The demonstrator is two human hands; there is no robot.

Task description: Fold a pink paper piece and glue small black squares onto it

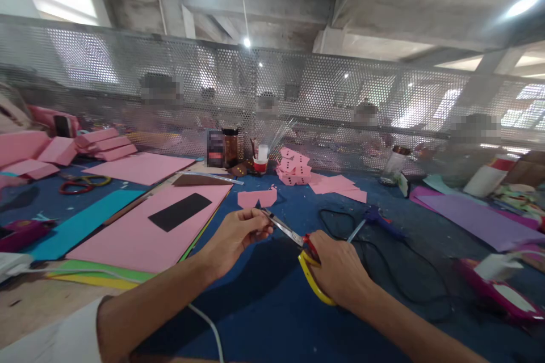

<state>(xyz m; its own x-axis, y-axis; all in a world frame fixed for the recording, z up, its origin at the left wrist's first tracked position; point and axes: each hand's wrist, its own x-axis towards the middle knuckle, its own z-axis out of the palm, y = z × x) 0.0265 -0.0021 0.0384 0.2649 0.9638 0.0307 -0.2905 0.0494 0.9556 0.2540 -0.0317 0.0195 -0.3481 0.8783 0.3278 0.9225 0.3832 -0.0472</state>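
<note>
My right hand (pixel 338 266) is wrapped round the handles of a pair of scissors (pixel 291 232) with one red and one yellow loop. The blades point up and left, with their tips at the fingers of my left hand (pixel 240 232). Those fingers are pinched together, and whatever is between them is too small or hidden to make out. Just beyond the left fingertips is a notched pink paper piece (pixel 267 198). Farther back stands a cluster of folded pink paper pieces with black dots (pixel 293 167), beside flat pink paper pieces (pixel 336 184).
Pink sheets (pixel 128 232) with a black paper rectangle (pixel 179 211) lie on the left, near a blue strip (pixel 85 224) and other scissors (pixel 76 184). A blue glue gun (pixel 378 220) with its black cord lies right. Purple sheets (pixel 477 215) lie farther right. A perforated metal screen (pixel 315 96) borders the back.
</note>
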